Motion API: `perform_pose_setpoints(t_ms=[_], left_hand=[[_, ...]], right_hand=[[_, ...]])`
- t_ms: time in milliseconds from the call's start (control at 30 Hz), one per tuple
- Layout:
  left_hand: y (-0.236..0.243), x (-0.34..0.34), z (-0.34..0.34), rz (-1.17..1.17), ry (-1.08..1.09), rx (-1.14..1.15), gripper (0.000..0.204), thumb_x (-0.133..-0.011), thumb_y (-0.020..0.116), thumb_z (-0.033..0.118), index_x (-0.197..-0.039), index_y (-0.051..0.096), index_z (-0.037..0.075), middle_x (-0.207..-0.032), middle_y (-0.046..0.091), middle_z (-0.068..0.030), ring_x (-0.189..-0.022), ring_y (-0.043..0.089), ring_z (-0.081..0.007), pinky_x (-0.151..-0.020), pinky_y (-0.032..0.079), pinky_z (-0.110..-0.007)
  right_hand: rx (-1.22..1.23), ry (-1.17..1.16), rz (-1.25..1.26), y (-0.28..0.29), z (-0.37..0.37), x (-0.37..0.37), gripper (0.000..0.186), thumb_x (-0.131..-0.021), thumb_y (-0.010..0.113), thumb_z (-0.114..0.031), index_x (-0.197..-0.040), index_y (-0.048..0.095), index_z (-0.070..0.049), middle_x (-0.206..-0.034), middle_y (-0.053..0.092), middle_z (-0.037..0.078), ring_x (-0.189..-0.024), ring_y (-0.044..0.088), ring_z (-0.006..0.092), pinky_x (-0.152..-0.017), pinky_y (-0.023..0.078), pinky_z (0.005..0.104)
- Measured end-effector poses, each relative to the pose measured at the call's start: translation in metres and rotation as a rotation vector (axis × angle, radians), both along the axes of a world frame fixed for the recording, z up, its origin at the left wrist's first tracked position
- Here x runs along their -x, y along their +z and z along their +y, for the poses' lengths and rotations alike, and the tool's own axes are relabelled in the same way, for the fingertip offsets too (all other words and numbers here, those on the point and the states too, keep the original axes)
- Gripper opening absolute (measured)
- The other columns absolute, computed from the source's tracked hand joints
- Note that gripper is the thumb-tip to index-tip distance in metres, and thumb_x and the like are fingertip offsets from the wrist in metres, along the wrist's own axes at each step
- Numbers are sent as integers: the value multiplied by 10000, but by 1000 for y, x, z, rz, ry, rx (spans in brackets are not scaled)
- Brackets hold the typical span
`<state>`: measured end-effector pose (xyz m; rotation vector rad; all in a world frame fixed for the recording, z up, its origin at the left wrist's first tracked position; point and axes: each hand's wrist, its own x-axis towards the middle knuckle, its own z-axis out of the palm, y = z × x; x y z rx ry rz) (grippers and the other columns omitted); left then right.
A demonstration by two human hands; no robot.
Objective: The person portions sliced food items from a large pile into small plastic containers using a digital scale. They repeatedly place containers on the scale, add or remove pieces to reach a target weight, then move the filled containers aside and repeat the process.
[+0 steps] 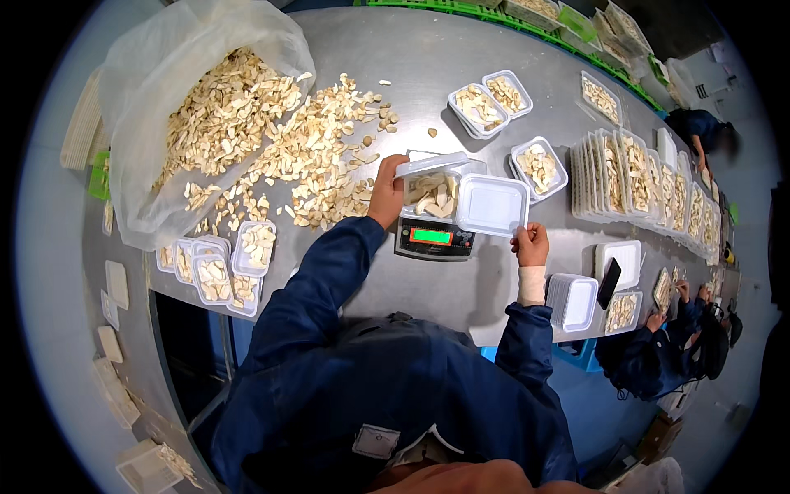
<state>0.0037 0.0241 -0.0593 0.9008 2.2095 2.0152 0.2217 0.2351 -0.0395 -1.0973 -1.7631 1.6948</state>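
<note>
My left hand (387, 194) is closed on the left side of a clear plastic tub (455, 161) above the scale. Pale sliced mushrooms (433, 198) show through its wall, and the tub looks tilted. Between the finger and thumb of my right hand (531, 244) is the lower right corner of a shallow white tray (492, 204). No slices show in that tray, which is held close against the tub's right side. Below both stands a digital scale (434, 252) with a lit green display; its platform is mostly hidden.
A clear bag (136, 165) spills a mushroom pile (321, 156) on the left of the steel table (362, 41). Filled trays (212, 280) stand near left, others (539, 168) at right beside filled baskets (638, 177). Stacked white trays (573, 301) and a phone (609, 283) lie near right. Other people work farther right.
</note>
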Motion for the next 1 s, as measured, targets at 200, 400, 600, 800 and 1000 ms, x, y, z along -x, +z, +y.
perform_pose_setpoints(t_ms=[200,400,600,800,1000], left_hand=[[2,1,-3,-243,172,-37,351,-743,374,-86,-1067,451,25,-939,511,-131,-891,515,-253,-807,399,-297],[25,-18,-36,-778,124,-367,319,-770,408,15,-1085,447,-3,-852,563,-43,-744,520,-90,-609,409,-225],[-23,-121,-75,-914,-511,171,379,-747,416,2,-1124,446,-31,-993,554,-90,-921,514,-169,-838,390,-282],[8,-152,-55,-285,-809,789,464,-809,519,242,-1168,401,-27,-1157,443,-221,-1097,410,-338,-929,326,-372],[42,-91,0,495,-141,731,525,-777,532,284,-1188,391,-11,-1238,388,-172,-1194,315,-302,-1008,184,-459]], right_hand=[[-5,21,-4,2,-2,3,106,-799,536,-98,-833,437,-79,-547,510,33,-417,453,82,-357,322,197],[67,-35,9,22,12,-18,99,-807,546,-110,-852,461,-88,-565,529,30,-426,466,80,-368,337,187],[28,-201,134,44,41,-60,138,-807,556,-110,-897,455,-80,-587,498,16,-460,480,82,-372,333,174],[11,-201,103,53,30,-76,120,-812,556,-123,-860,456,-77,-571,483,8,-457,474,82,-383,345,168],[37,-197,77,41,24,-85,122,-811,556,-133,-848,455,-75,-570,493,20,-448,472,85,-374,342,172]])
